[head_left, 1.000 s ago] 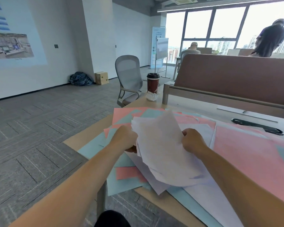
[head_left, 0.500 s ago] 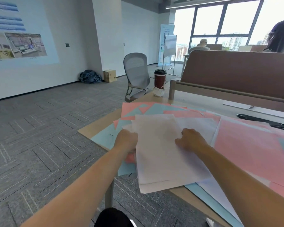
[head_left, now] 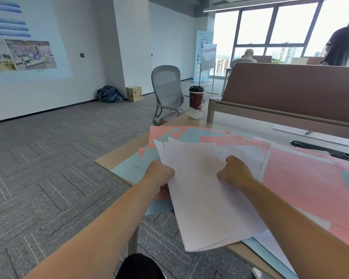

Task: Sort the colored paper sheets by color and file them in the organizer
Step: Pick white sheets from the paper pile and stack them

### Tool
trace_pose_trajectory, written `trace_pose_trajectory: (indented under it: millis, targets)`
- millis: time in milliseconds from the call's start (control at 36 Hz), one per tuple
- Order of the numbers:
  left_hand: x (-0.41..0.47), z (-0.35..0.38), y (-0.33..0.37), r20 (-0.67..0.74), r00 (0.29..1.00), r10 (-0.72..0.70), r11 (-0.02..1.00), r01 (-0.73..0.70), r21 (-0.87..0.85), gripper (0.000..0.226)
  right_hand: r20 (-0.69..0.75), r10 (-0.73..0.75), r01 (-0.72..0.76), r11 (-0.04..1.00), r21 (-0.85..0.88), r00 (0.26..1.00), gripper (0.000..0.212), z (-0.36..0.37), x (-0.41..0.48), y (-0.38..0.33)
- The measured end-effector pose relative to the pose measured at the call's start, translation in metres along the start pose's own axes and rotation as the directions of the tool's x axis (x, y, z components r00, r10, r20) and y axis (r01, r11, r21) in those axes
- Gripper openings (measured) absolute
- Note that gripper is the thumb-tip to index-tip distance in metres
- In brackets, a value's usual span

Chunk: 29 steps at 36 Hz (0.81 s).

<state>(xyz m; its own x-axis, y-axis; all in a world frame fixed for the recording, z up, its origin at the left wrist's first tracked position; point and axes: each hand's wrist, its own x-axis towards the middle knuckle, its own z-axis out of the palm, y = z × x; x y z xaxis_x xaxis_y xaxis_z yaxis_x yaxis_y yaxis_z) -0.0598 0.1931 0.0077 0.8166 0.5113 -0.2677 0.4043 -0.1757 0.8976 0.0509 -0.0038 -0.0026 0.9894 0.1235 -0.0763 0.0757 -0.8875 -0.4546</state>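
Grasping white sheets [head_left: 206, 198], left hand [head_left: 159, 175] and right hand [head_left: 236, 172] grips sit above pink sheets [head_left: 310, 188], coffee cup [head_left: 196, 98] beyond.

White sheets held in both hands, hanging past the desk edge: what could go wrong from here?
1. The white stack, gripped by the left hand and right hand, is fanned unevenly at its far edge, and its near end overhangs the desk. Loose sheets might slide out to the floor.
2. A pink sheet lies just under the left hand and could get dragged along and mixed in.
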Motion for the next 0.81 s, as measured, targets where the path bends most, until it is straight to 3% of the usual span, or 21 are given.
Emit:
trace_pose_trajectory:
  millis: [111, 222, 306, 389, 639, 806]
  targets:
    - [0.002, 0.004, -0.003, 0.040, 0.996, 0.078, 0.994, -0.081, 0.074, 0.028, -0.020, 0.007, -0.006, 0.999, 0.045, 1.000, 0.015, -0.001, 0.001, 0.000]
    - [-0.005, 0.005, 0.002, -0.037, 0.984, 0.176, 0.979, -0.171, 0.110, 0.023, -0.073, 0.037, -0.024, 0.985, 0.169, 0.997, 0.026, -0.003, 0.000, 0.002]
    - [-0.009, 0.007, 0.008, -0.060, 0.974, 0.218, 0.973, -0.212, 0.087, 0.019, -0.087, 0.060, -0.032, 0.957, 0.289, 0.994, 0.010, -0.009, 0.000, 0.004]
    - [-0.012, 0.010, 0.016, -0.073, 0.964, 0.257, 0.966, -0.254, 0.050, 0.020, -0.094, 0.064, -0.021, 0.915, 0.402, 0.993, 0.016, -0.016, 0.001, 0.011]
    - [-0.007, 0.055, 0.038, 0.042, 0.954, 0.296, 0.955, -0.297, 0.005, 0.020, -0.246, 0.076, 0.007, 0.947, 0.321, 0.966, 0.008, -0.053, 0.002, 0.055]
    - [0.006, 0.099, 0.048, 0.171, 0.934, 0.312, 0.928, -0.339, 0.156, 0.018, -0.300, 0.131, -0.056, 0.968, 0.246, 0.945, 0.007, -0.068, 0.016, 0.092]
